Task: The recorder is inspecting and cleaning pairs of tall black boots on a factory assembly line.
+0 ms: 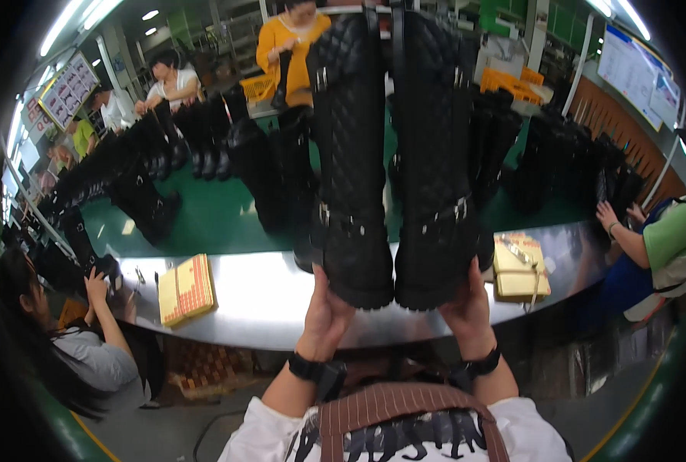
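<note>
Ceiling strip lights [70, 19] shine over a green conveyor [212, 219] edged by steel bench [266, 296].

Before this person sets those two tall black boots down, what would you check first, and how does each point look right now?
1. Left hand has a grip under the left quilted boot: ok, its fingers are at the heel and sole.
2. Right hand has a grip under the right quilted boot: ok.
3. Boots held level as a pair: ok, soles side by side, shafts roughly parallel.
4. Bare spot on the steel counter below: ok, between the yellow box and the cream box.
5. Buckles and straps fastened: cannot tell, too small.
6. Co-worker's hand at the right clear of the boots: ok.
</note>
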The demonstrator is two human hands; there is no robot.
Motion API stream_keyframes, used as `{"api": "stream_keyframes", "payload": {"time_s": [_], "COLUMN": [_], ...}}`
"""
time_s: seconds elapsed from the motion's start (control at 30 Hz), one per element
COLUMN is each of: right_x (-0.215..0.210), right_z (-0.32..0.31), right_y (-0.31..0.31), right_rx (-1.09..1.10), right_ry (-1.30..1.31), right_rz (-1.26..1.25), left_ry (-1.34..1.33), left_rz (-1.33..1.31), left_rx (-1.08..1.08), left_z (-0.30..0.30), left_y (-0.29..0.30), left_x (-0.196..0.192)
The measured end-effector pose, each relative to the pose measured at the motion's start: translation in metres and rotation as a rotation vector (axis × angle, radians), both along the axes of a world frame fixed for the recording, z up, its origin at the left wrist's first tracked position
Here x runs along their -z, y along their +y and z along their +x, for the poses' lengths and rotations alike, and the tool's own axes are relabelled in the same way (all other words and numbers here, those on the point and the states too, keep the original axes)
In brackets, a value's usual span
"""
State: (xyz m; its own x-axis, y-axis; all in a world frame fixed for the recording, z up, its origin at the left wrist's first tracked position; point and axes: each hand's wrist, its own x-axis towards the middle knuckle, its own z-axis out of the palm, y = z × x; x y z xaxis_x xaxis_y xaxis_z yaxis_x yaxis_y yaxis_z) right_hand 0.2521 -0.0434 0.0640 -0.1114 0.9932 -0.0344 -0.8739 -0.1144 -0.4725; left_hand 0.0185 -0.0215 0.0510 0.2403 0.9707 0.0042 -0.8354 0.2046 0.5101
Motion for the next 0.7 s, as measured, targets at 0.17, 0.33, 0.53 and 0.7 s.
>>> {"api": "stream_keyframes", "payload": {"time_s": [0.17,0.33,0.53,0.7], "right_x": [0.004,0.015,0.016,0.025], "right_z": [0.000,0.003,0.005,0.012], "right_y": [0.001,0.005,0.003,0.007], "right_rx": [0.032,0.041,0.032,-0.092], "right_ry": [-0.079,-0.128,-0.160,-0.208], "right_rz": [0.032,0.020,0.067,0.132], "left_ry": [-0.020,0.050,0.097,0.017], "left_rz": [0.070,0.047,0.092,0.078], "left_rx": [0.017,-0.042,-0.056,0.183], "left_z": [0.000,-0.003,-0.006,-0.004], "left_y": [0.005,0.005,0.002,0.009], "left_x": [0.004,0.012,0.012,0.009]}}
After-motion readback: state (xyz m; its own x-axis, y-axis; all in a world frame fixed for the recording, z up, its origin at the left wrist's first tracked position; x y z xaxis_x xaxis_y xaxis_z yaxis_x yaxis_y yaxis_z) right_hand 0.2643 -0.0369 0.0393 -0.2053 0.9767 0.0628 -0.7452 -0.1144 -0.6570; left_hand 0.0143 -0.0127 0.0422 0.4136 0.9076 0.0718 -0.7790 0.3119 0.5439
